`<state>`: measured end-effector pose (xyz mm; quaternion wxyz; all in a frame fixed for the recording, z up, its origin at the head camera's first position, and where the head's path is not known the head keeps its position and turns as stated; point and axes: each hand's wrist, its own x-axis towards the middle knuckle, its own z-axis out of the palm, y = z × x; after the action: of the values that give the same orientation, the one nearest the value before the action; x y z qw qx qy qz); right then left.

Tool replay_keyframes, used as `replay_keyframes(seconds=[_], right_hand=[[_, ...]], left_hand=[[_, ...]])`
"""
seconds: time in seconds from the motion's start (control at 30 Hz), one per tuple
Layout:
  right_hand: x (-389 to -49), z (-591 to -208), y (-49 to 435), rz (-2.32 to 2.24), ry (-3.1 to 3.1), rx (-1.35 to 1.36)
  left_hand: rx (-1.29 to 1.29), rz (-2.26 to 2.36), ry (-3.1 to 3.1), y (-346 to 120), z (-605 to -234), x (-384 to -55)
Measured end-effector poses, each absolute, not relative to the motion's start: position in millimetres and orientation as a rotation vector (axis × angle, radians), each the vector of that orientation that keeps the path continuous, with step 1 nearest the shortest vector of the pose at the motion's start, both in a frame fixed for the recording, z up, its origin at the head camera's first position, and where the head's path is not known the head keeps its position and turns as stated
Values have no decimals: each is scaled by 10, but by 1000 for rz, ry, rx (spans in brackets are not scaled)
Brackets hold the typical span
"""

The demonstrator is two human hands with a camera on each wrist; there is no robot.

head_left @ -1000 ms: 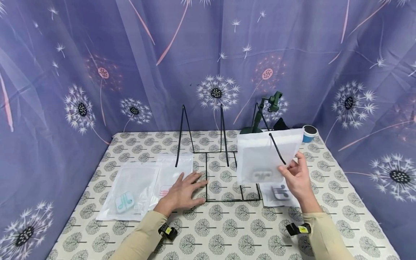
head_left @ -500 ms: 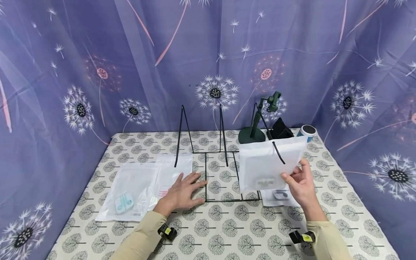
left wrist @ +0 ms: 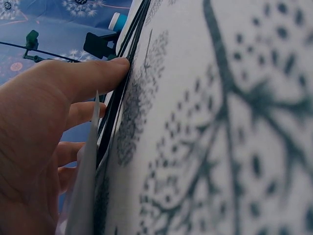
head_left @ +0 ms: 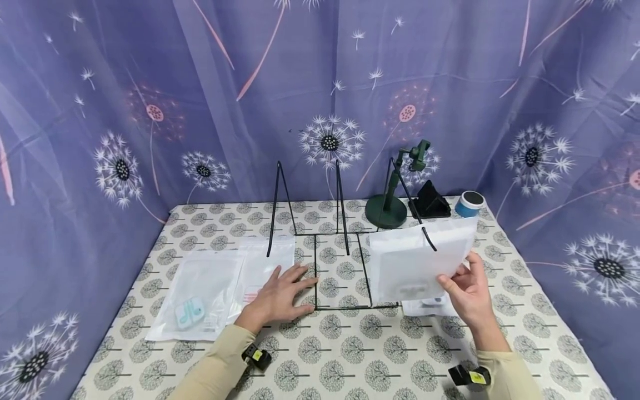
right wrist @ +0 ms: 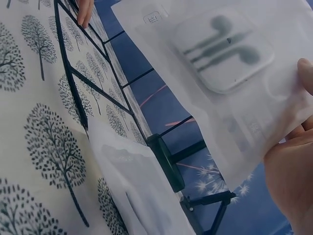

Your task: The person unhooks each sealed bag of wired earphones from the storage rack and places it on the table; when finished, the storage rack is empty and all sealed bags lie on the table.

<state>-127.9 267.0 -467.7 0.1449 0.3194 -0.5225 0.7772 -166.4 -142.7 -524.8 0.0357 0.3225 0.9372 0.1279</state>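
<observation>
In the head view my right hand [head_left: 470, 291] pinches the right edge of a white zip bag [head_left: 420, 261], which hangs from the right prong of a black wire rack [head_left: 344, 222]. The prong passes through the bag's top edge, and its tip sticks out in front. Through the bag, the right wrist view shows a boxed pair of earphones [right wrist: 222, 54]. My left hand [head_left: 280, 294] lies spread, fingers straight, at the left side of the rack's base; its thumb [left wrist: 98, 76] touches the wire in the left wrist view. It partly covers a bag with pink earphones [head_left: 251, 293].
Left of that lies a bag with teal earphones [head_left: 190, 312]. Another white bag [head_left: 432, 307] lies under the hanging one, mostly hidden. Behind stand a green stand [head_left: 387, 210], a black holder [head_left: 430, 201] and a blue tub [head_left: 469, 204], before a purple curtain [head_left: 250, 111].
My right hand has brought the hanging bag down and toward me along the prong, nearer its tip. The green stand's base and the black holder have come into sight. My left hand stays put.
</observation>
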Motion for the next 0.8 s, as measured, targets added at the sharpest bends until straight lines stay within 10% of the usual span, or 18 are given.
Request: replay_keyframes(seconds=[0.8], right_hand=[[-974, -4663, 2766, 2184, -1525, 1003]], left_hand=[[973, 395, 2875, -1440, -5250, -1653]])
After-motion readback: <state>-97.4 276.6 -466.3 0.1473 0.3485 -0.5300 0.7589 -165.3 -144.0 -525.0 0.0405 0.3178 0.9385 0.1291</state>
